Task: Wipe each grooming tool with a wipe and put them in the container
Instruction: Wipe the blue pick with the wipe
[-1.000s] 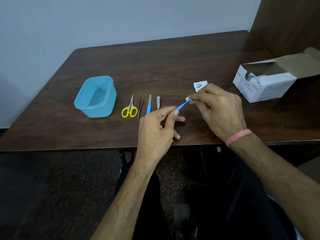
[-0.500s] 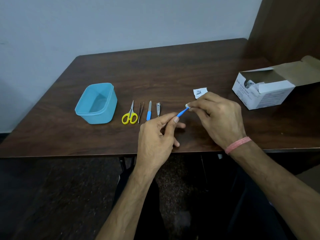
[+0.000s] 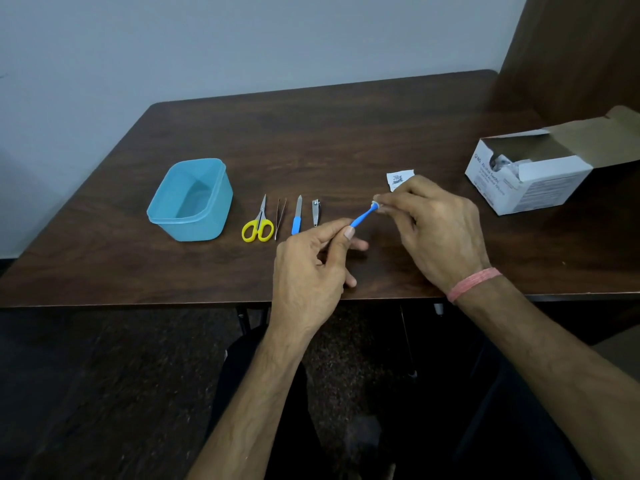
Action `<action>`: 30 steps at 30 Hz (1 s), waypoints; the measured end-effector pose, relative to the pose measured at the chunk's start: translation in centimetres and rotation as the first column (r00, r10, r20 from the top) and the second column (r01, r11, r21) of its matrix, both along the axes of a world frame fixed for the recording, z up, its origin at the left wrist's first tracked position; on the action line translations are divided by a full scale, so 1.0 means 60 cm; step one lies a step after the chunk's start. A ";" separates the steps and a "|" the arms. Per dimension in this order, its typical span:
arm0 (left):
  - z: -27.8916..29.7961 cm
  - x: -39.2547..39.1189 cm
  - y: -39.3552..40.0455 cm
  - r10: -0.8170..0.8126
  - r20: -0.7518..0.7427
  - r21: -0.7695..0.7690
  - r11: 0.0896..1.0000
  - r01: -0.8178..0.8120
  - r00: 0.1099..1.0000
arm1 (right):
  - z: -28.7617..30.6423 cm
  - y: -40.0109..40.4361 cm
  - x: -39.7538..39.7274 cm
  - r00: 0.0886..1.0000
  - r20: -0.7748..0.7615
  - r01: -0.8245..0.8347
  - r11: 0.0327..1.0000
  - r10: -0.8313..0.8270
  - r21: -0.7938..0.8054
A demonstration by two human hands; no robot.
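Left hand: raised just above the near middle of the table; thumb and forefinger pinch the near end of a slim blue-handled tool, the other fingers loosely curled beneath.
Blue-handled tool: held clear of the table surface between the two hands, slanting up and to the right; its far tip is hidden inside the wipe, so the kind of tool cannot be told.
Right hand: to the right of the left hand, back of the hand upward; fingertips pinch a small white wipe closed around the tool's far tip. A pink band sits on this wrist.
Container: light blue, open-topped, standing on the left part of the table, well apart from both hands. No tool is visible inside.
Tools in a row: lying just right of the container, side by side and apart from each other, left to right: yellow-handled scissors, tweezers, a blue-handled file, a nail clipper. All point toward the far side.
Wrapper: small torn white packet with dark print, lying flat just beyond the right hand, partly covered by its fingers.
Box: white cardboard, flap open, at the right edge of the table, well apart from the hands; packets are dimly visible inside.
Table: dark wood grain, set against a pale wall.
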State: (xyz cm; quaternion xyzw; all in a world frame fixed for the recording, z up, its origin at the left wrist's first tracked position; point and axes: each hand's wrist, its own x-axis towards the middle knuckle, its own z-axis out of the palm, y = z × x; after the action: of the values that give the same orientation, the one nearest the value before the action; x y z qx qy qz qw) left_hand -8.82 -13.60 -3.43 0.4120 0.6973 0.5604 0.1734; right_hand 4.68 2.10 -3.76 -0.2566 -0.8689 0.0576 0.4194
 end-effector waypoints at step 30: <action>-0.003 0.000 -0.001 0.005 0.058 0.027 1.000 -0.007 0.998 | 0.005 -0.005 0.005 0.998 0.031 -0.056 0.997 0.055 0.043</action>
State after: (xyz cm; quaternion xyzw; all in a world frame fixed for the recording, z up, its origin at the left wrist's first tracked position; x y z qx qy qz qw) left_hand -8.84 -13.65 -3.64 0.3958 0.6856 0.5819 0.1864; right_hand 5.01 1.80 -3.45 -0.2239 -0.8828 0.0466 0.4102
